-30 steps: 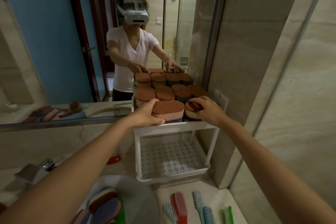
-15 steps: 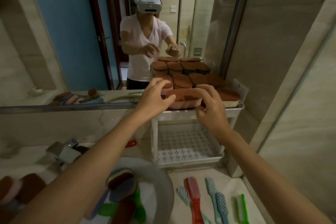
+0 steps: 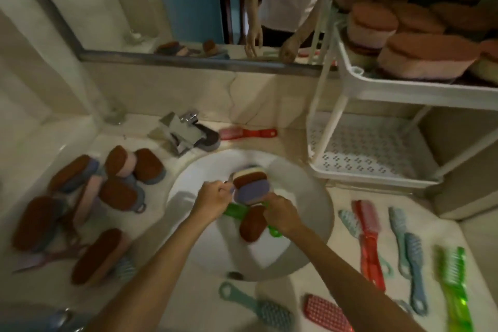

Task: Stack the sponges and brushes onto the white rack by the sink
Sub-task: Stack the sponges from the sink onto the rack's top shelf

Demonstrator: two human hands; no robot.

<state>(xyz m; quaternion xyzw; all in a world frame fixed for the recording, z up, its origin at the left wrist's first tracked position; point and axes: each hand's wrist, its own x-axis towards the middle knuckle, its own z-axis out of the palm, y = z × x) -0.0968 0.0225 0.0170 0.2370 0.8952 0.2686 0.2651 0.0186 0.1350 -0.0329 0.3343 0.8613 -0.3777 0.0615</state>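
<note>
Sponge stack (image 3: 252,188) in sink (image 3: 307,197), gripped between left hand (image 3: 213,201), right hand (image 3: 281,214) fingers (image 3: 268,203).

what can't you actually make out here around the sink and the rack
Head view throughout:
1. Grip of left hand and right hand: fingertips blurred or hidden against the sponge stack.
2. Green brush: mostly covered by the hands and a brown sponge.
3. White rack, top shelf: cut by the right edge, motion-blurred.

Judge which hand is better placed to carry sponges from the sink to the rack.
Probably right: the right hand is on the side of the sponges nearer the rack; the left hand is on the far side.
</note>
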